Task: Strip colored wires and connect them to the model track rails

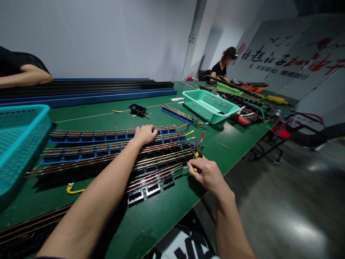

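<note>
Several long strips with metal rods on blue and black bases lie side by side on the green table. My left hand [145, 134] rests on the far blue-based strip [94, 134], fingers curled over it near its right end. In my right hand [208, 173] is a pair of pliers [198, 155] with yellow on the handles, held at the strips' right ends. A green wire end [185, 167] shows by my fingertips. Colored wires [191, 132] stick out beside the pliers' jaws. The near black-based strip [152, 189] has copper rods on it.
A turquoise basket [48, 118] stands at the left, a mint-green basket [208, 102] at the back right. Behind lie a small black box [138, 109], a short rod strip [178, 113] and long blue channels [113, 95]. Two people sit across the table; its edge runs along my right.
</note>
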A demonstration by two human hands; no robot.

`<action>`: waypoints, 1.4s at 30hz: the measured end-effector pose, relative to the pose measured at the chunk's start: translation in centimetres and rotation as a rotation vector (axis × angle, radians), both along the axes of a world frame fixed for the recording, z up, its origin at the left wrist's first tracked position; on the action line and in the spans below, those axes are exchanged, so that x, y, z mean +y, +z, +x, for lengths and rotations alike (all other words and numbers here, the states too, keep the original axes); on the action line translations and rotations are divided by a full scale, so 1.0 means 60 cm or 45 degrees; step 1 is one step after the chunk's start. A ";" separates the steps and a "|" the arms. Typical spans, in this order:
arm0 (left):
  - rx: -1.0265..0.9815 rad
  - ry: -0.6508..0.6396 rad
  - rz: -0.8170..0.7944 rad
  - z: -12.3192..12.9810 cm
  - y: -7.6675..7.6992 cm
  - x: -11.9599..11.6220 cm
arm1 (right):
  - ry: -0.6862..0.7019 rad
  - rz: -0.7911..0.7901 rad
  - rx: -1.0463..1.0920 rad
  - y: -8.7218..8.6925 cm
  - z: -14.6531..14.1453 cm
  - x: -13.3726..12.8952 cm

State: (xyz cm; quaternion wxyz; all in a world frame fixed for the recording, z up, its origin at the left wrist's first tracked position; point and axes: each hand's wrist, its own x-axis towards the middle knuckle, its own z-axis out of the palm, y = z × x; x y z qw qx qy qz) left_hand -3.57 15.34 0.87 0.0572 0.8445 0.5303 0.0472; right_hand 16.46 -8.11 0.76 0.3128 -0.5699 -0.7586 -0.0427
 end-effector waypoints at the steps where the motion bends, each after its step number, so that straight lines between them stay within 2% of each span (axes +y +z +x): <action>1: -0.002 -0.004 0.000 0.000 0.000 0.000 | 0.005 -0.017 0.015 -0.001 0.000 -0.001; 4: 0.002 -0.007 -0.001 0.000 0.000 0.000 | -0.045 -0.017 0.220 -0.001 0.000 -0.003; 8: 0.011 0.008 -0.003 0.000 -0.001 0.000 | -0.422 0.178 0.844 -0.004 0.005 -0.001; 10: 0.004 0.010 -0.005 0.000 0.000 0.000 | -0.538 0.233 1.216 -0.006 0.005 0.002; 13: -0.001 0.009 -0.005 0.001 0.000 0.000 | -0.545 0.255 1.648 -0.002 -0.001 0.007; 16: -0.004 0.012 -0.003 0.000 -0.001 0.000 | -0.537 0.276 1.823 0.007 -0.011 0.009; 21: -0.029 0.006 -0.005 0.000 -0.001 0.000 | -0.549 0.294 1.871 0.014 -0.015 0.008; 27: -0.024 0.009 -0.002 -0.001 0.000 -0.001 | -0.506 0.293 1.959 0.009 0.000 0.008; 29: -0.021 0.018 -0.004 -0.001 0.000 0.000 | -0.532 0.305 1.904 0.005 0.001 0.005; 31: -0.015 0.018 -0.005 0.000 0.000 0.000 | -0.596 0.350 1.715 0.002 -0.002 -0.002; 34: 0.004 0.011 -0.007 0.000 0.000 0.001 | -0.681 0.429 1.278 0.011 -0.012 -0.027; 36: 0.016 0.005 -0.008 0.000 0.001 0.001 | -0.700 0.435 1.104 0.026 -0.019 -0.052; 39: 0.016 -0.002 -0.008 0.000 0.003 0.000 | -0.635 0.320 1.200 0.052 -0.026 -0.098; 42: 0.003 -0.008 -0.007 0.000 0.004 -0.002 | -0.482 0.079 1.425 0.063 -0.030 -0.139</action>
